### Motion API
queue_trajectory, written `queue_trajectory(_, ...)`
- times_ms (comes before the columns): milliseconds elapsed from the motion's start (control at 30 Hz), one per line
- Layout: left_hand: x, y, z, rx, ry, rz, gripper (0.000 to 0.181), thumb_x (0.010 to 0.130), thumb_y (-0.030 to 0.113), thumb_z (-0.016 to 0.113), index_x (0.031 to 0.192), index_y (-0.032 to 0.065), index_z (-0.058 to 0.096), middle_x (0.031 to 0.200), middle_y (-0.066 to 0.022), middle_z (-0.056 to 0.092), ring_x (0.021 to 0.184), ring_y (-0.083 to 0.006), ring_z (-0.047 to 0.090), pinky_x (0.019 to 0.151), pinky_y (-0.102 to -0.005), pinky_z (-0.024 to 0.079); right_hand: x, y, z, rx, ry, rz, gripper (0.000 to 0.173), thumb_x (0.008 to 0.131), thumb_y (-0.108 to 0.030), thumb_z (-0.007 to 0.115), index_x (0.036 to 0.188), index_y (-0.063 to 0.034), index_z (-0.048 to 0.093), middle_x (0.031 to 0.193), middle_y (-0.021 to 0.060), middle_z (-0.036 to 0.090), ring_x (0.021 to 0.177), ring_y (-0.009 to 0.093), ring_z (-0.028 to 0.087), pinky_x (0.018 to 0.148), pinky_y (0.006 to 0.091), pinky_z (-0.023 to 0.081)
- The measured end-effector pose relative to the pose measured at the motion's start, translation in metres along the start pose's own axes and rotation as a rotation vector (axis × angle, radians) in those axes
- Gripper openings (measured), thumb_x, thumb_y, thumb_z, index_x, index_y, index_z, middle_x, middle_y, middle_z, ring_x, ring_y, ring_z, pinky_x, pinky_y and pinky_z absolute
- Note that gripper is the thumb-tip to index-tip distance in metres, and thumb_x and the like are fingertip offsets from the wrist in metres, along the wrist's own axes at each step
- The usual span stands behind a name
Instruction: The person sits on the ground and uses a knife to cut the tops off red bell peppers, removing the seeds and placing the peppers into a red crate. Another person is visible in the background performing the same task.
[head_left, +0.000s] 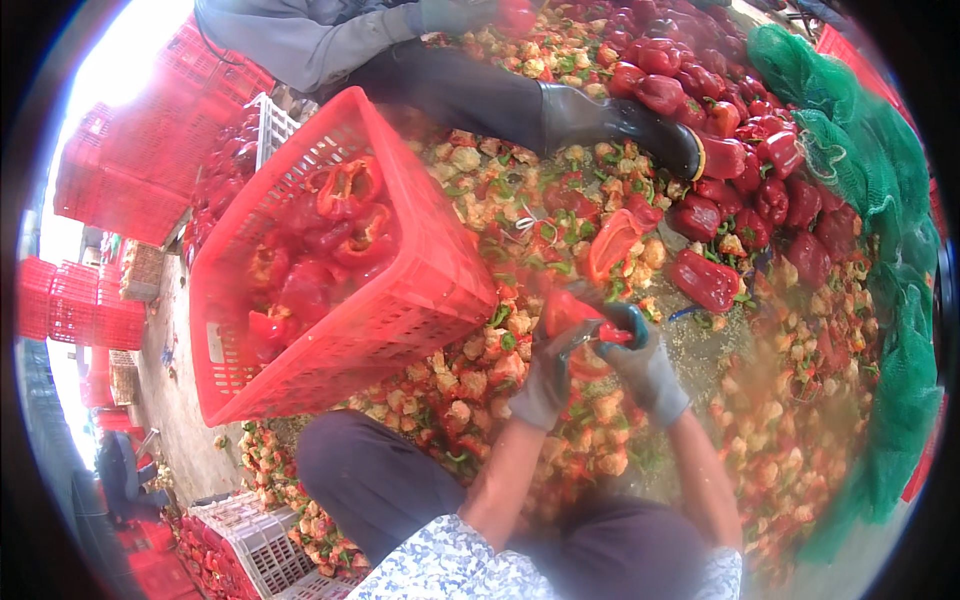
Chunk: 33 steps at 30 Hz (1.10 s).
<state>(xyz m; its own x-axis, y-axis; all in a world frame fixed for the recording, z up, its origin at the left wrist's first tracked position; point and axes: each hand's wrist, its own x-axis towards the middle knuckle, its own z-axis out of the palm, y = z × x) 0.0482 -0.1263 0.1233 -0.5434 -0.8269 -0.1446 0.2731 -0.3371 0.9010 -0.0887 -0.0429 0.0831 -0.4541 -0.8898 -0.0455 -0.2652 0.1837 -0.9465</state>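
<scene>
My gloved left hand (549, 376) is closed around a red bell pepper (568, 313) above the heap of scraps. In my gloved right hand (646, 369) is a small knife with a red handle (615, 334), its metal part reaching toward the pepper. Glove and pepper hide most of the blade. Left of my hands, a tilted red plastic crate (442, 289) contains hollowed red bell peppers (356, 187). An opened pepper (613, 244) lies on the scraps just beyond my hands, and a whole one (705, 280) rests farther right.
Discarded pepper cores and stems (480, 375) cover much of the floor around my knees. A co-worker's black boot (622, 127) stretches toward a pile of whole peppers (772, 187). Green netting (900, 300) borders the right side. White crates (251, 536) and stacked red crates (127, 172) stand left.
</scene>
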Motion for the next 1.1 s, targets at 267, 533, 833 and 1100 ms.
queue_trajectory(267, -0.004, -0.098, 0.007, 0.273, 0.159, 0.042, 0.050, 0.088, 0.009, 0.071, 0.135, 0.0056, 0.052, 0.128, -0.0104, 0.059, 0.116, -0.0233, 0.059, 0.101, -0.0346, 0.047, -0.032, 0.099, 0.066, 0.117, 0.261, 0.316, 0.041, 0.090, -0.014, 0.070, 0.128, -0.0048, 0.058, 0.108, 0.0081, 0.066, 0.098, 0.019, 0.064, 0.083, 0.0354, 0.053)
queue_trajectory(533, -0.023, -0.090, 0.015, 0.276, 0.131, 0.061, 0.046, 0.090, 0.009, 0.072, 0.131, 0.0073, 0.052, 0.126, -0.0057, 0.059, 0.113, -0.0205, 0.059, 0.095, -0.0345, 0.050, -0.085, 0.174, 0.080, -0.068, 0.284, 0.326, 0.039, 0.093, -0.025, 0.069, 0.127, -0.0093, 0.057, 0.107, 0.0087, 0.064, 0.095, 0.022, 0.064, 0.077, 0.0398, 0.053)
queue_trajectory(833, -0.020, -0.123, -0.057, -0.369, -0.007, -0.390, 0.045, 0.099, 0.054, 0.049, 0.110, 0.0126, 0.061, 0.093, -0.0030, 0.062, 0.087, -0.0183, 0.060, 0.070, -0.0349, 0.053, -0.076, 0.006, 0.035, 0.134, 0.211, 0.063, 0.037, 0.089, -0.005, 0.063, 0.125, -0.0020, 0.053, 0.129, 0.0153, 0.055, 0.112, 0.020, 0.062, 0.070, 0.0320, 0.061)
queue_trajectory(1100, -0.019, -0.141, -0.072, 0.029, -0.065, -0.142, 0.036, 0.105, 0.027, 0.044, 0.133, 0.0056, 0.052, 0.120, -0.0111, 0.063, 0.104, -0.0222, 0.063, 0.085, -0.0391, 0.057, -0.096, 0.038, 0.004, 0.234, 0.299, 0.571, 0.045, 0.093, -0.010, 0.066, 0.136, -0.0061, 0.054, 0.139, 0.0148, 0.052, 0.123, 0.028, 0.057, 0.085, 0.0367, 0.056)
